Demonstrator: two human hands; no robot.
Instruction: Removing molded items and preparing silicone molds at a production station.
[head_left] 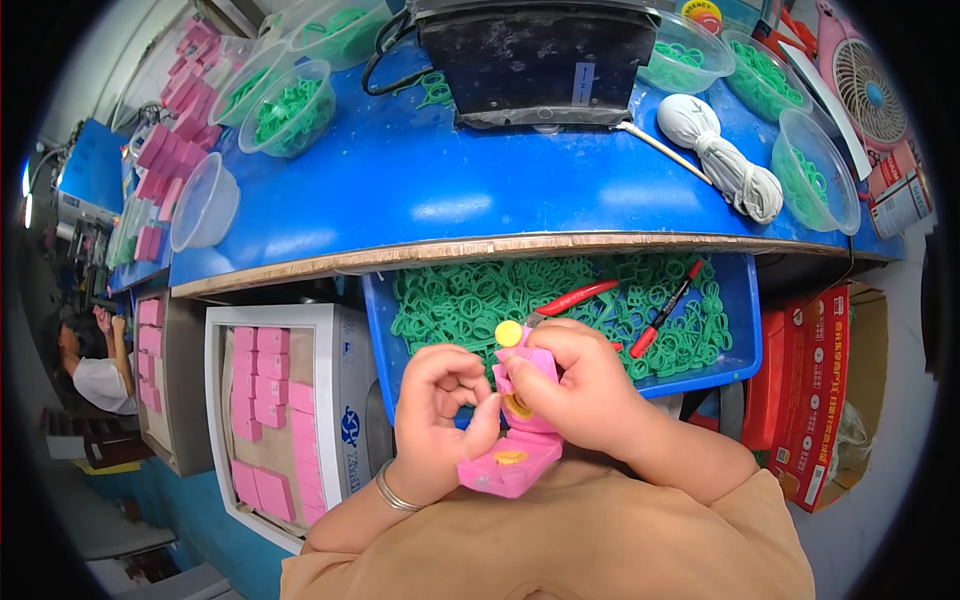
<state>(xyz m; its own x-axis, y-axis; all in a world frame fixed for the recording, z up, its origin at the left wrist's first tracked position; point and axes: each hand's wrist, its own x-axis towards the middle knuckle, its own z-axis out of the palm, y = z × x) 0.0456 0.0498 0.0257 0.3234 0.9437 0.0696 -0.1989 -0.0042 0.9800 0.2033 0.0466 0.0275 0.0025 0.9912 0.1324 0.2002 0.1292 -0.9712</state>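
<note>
In front of my chest, my right hand [590,385] grips a pink rubber mould [515,462], thumb pressed on its upper part. The mould is spread open, its lower flap hanging toward me. Yellow patches show on the pink, and a round yellow disc [508,333] sits at its top end. My left hand [440,405] is right beside it, fingers curled and thumb against a fingertip at the mould's edge; what is in that pinch, if anything, is hidden. Beyond both hands lies a blue tray [745,300] of green ring-shaped pieces [450,300].
A red-handled tool [577,297] and a red-and-black marker [668,308] lie on the green pieces. Pink blocks fill a white box [340,400] at left. On the blue table [400,190] are bowls [288,108], a dark machine [535,70] and a cloth bundle [720,155]. Another person [100,375] sits far left.
</note>
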